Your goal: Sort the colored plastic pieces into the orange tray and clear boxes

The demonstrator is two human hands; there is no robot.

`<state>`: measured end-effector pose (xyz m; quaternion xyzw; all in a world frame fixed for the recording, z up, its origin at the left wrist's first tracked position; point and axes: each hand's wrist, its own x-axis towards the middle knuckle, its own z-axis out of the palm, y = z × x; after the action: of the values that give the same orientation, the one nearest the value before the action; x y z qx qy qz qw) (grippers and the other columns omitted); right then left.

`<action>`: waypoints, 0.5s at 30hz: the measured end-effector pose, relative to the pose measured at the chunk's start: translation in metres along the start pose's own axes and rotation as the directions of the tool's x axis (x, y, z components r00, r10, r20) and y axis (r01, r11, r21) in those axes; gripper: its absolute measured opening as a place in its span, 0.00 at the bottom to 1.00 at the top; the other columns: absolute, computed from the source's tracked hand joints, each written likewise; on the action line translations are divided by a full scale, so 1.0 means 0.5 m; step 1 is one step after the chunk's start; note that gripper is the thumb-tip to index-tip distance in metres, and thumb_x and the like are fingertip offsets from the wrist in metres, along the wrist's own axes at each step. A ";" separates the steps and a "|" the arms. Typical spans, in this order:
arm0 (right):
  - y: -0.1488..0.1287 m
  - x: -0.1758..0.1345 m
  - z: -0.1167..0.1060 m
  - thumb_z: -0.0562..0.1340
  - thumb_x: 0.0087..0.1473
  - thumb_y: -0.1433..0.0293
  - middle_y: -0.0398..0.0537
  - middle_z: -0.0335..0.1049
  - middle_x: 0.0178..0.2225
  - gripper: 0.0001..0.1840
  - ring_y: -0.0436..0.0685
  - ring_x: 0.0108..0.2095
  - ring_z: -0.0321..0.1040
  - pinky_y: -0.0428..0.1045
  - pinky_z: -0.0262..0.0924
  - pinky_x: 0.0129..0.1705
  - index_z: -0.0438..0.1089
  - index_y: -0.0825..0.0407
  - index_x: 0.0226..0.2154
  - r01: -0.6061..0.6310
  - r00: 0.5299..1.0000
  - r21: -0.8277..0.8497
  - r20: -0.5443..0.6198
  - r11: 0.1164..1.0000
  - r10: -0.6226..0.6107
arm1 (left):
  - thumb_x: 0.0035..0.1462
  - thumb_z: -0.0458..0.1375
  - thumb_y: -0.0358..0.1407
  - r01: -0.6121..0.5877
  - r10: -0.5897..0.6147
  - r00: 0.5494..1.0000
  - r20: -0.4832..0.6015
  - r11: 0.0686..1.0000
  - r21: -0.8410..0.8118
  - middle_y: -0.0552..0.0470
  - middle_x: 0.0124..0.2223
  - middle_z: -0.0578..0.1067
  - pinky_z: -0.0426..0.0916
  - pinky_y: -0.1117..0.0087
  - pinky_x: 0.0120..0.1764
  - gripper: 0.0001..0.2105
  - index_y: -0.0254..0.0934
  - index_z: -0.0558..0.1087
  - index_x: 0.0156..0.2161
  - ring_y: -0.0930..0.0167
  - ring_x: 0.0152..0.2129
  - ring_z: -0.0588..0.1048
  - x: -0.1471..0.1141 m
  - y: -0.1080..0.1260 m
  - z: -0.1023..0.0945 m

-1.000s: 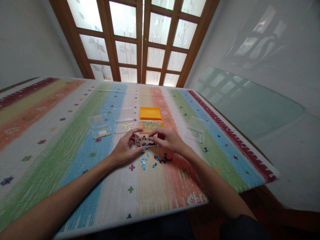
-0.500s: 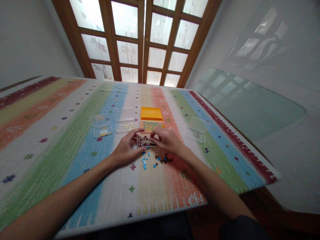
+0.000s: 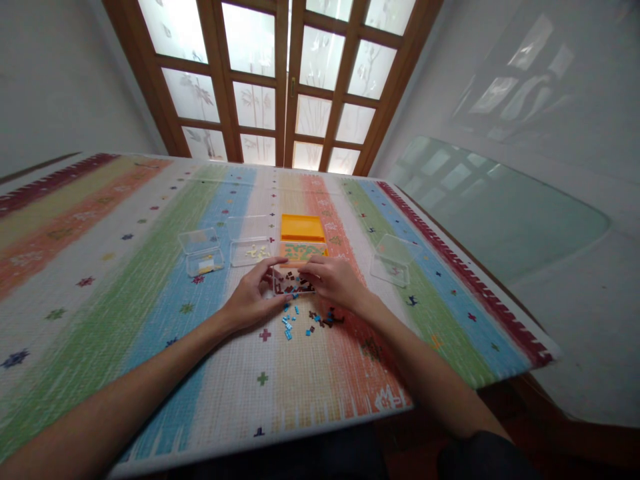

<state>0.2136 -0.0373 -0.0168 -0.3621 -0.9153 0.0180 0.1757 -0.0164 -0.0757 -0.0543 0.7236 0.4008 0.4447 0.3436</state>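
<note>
The left grip [image 3: 253,292], half open, holds a clear box [image 3: 275,285]; inside, brown pieces [image 3: 290,275] lie beside the bent right grip [image 3: 334,279], whose hold I cannot tell

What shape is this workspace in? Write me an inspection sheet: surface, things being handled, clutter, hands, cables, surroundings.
Surface: striped tablecloth, spread flat.
Things being handled: clear box with small brown pieces; loose blue pieces and dark pieces on the tablecloth in front of it.
Clutter: open yellow case beyond the clear box, green pieces at its near side; far-left container, pale pieces in the middle container, and right container, all clear with lids open.
Left hand: thumb and fingers around the clear box's left end.
Right hand: fingers bent over the clear box; whether they hold a piece cannot be told.
Cables: nothing seen.
Surroundings: glazed wooden doors ahead, pale walls either side.
</note>
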 end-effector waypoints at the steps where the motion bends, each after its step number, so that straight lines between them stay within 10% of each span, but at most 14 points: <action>1: 0.002 -0.001 -0.002 0.59 0.66 0.72 0.51 0.78 0.36 0.12 0.53 0.31 0.67 0.48 0.49 0.31 0.79 0.53 0.40 0.001 1.000 0.023 -0.012 1.000 0.000 | 0.54 0.69 0.36 0.005 -0.005 1.000 0.002 1.000 0.000 0.48 0.44 0.78 0.74 0.62 0.45 0.30 0.35 0.68 0.61 0.67 0.38 0.78 0.000 -0.001 0.000; 10: 0.019 -0.011 -0.051 0.60 0.56 0.77 0.45 0.77 0.30 0.10 0.48 0.26 0.63 0.45 0.55 0.32 0.78 0.53 0.35 0.074 0.994 0.308 -0.099 0.948 -0.046 | 0.55 0.69 0.37 0.037 -0.037 0.999 0.006 0.999 -0.026 0.48 0.44 0.78 0.75 0.62 0.45 0.30 0.36 0.67 0.61 0.67 0.38 0.78 0.002 0.005 -0.002; 15: 0.045 -0.035 -0.099 0.61 0.54 0.75 0.42 0.73 0.24 0.09 0.47 0.23 0.63 0.44 0.55 0.29 0.78 0.54 0.33 0.022 0.996 0.395 0.073 0.919 -0.055 | 0.55 0.69 0.38 0.064 -0.064 0.998 0.003 0.998 0.003 0.46 0.47 0.78 0.74 0.62 0.44 0.30 0.35 0.68 0.61 0.67 0.38 0.77 0.003 0.011 -0.004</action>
<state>0.2567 -0.0369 0.0204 -0.3001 -0.9065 0.2129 0.2071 -0.0164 -0.0767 -0.0485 0.7116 0.4239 0.4317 0.3573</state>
